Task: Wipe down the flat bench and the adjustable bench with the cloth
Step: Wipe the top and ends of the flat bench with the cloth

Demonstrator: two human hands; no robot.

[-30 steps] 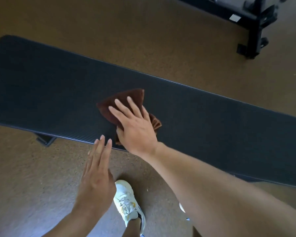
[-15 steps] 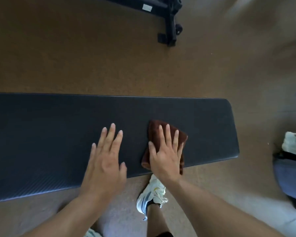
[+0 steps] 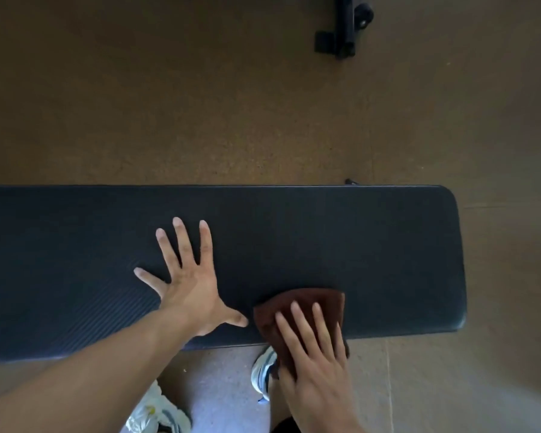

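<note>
Midway, by the look of it: right hand (image 3: pixel 317 364) lies flat, fingers straight, pressing the brown cloth (image 3: pixel 313 303) onto the flat bench (image 3: pixel 356 245) at its near edge, close to the right end, with part of the cloth hanging over that edge. Left hand (image 3: pixel 189 281) is spread wide, palm down on the pad, holding nothing. Which stretches are already wiped cannot be told. Adjustable bench not identifiable; only a dark frame foot (image 3: pixel 341 32) shows, well apart across the floor. That bench likely remains.
</note>
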